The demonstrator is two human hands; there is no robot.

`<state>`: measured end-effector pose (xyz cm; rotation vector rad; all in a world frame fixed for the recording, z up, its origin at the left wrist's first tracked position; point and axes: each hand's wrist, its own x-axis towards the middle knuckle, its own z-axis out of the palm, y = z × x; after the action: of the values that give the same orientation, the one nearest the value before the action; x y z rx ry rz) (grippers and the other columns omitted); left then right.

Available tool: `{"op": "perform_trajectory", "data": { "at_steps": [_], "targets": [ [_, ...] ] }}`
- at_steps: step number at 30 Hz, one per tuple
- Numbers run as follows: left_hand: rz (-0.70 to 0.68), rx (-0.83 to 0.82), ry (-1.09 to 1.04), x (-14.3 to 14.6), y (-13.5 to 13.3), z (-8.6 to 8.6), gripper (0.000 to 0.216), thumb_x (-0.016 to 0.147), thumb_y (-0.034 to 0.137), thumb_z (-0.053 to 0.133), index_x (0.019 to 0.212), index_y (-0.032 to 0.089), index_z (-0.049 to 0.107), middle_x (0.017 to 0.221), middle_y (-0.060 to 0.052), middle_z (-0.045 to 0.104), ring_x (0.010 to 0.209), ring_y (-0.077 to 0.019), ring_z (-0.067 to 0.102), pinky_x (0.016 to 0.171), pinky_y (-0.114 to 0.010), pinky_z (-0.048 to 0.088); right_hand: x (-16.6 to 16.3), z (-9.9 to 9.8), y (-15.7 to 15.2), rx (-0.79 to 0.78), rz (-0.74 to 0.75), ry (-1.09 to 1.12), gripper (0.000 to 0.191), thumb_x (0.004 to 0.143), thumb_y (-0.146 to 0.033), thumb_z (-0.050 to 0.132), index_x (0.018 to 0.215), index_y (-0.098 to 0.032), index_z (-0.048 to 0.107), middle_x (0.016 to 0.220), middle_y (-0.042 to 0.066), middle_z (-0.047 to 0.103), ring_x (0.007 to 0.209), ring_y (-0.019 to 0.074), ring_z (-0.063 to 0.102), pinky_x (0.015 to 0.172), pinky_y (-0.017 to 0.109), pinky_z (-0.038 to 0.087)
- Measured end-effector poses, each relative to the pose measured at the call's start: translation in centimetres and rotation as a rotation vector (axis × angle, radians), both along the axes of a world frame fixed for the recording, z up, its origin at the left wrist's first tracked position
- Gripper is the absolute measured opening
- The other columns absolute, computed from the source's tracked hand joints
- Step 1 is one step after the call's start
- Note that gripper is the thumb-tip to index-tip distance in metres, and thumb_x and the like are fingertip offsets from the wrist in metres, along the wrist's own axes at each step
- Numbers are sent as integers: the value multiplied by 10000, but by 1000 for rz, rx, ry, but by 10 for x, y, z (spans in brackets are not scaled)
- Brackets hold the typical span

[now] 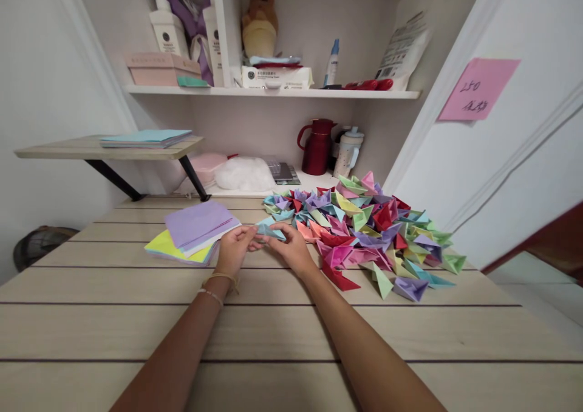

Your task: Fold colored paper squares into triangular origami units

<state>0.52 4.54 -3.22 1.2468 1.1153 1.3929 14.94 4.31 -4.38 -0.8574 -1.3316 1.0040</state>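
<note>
Between my two hands, just above the slatted wooden table, is a light blue folded paper boat. My left hand pinches its left end, with the thumb on top. At the right end, my right hand grips it between thumb and fingers; part of the paper is hidden by them. A big heap of folded paper boats in many colours lies right beside my right hand. Left of my left hand rest a stack of purple paper sheets and yellow sheets, partly overlapping.
A small raised wooden shelf on black legs holds blue paper sheets at the left. Behind the table stand a dark red jug and a pale tumbler. A white shelf with bottles and boxes runs above.
</note>
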Motion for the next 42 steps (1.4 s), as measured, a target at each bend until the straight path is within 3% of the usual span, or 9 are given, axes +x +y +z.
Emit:
{"op": "perform_trajectory", "data": {
  "at_steps": [6, 14, 17, 21, 26, 32, 42],
  "targets": [
    [-85, 34, 46, 0, 0, -1, 486, 634, 448, 686, 989, 138, 563, 625, -14, 658, 468, -105, 569, 484, -210, 427, 1, -1, 3, -107, 10, 58, 201, 705, -379, 599, 718, -180, 575, 683, -4, 615, 537, 109, 541, 474, 216, 465],
    [-118, 57, 169, 3, 1, -5, 369, 739, 440, 580, 947, 135, 586, 581, 29, 569, 412, -66, 480, 418, -187, 372, 3, 0, 3, -144, 75, 44, 133, 731, -283, 503, 657, -175, 527, 504, -30, 579, 423, 87, 501, 449, 189, 391],
    [-117, 36, 130, 3, 0, -3, 327, 707, 398, 619, 895, 134, 579, 599, 23, 576, 418, -61, 471, 422, -183, 369, 2, 2, 0, -129, 32, 52, 113, 716, -293, 547, 743, -183, 549, 563, -29, 595, 467, 99, 521, 457, 196, 414],
    [-72, 21, 61, 3, -1, -2, 364, 661, 365, 662, 935, 167, 528, 530, 55, 549, 421, -73, 490, 424, -171, 377, 1, 5, -5, -75, -34, 109, 339, 671, -320, 638, 976, -211, 539, 675, -27, 608, 544, 111, 539, 475, 206, 447],
    [-42, 2, 82, 3, -2, -3, 354, 660, 403, 651, 896, 176, 516, 492, 53, 554, 442, -94, 530, 443, -184, 428, 1, 6, -4, -63, -46, 112, 481, 632, -316, 688, 1067, -206, 516, 727, -17, 609, 515, 85, 499, 473, 191, 431],
    [-90, 4, 101, 4, -1, -5, 363, 666, 437, 654, 876, 163, 541, 520, 31, 589, 454, -99, 549, 455, -200, 454, 1, 0, 1, -53, -52, 58, 365, 675, -288, 619, 1025, -196, 575, 823, 7, 613, 523, 78, 488, 474, 188, 429],
    [-136, -10, 120, 6, -2, -4, 394, 680, 462, 646, 889, 145, 544, 535, 18, 595, 476, -116, 571, 469, -216, 456, 2, -3, 5, -75, -84, 15, 350, 687, -250, 544, 1029, -207, 604, 798, -8, 607, 538, 96, 505, 493, 212, 461]
  ]
}}
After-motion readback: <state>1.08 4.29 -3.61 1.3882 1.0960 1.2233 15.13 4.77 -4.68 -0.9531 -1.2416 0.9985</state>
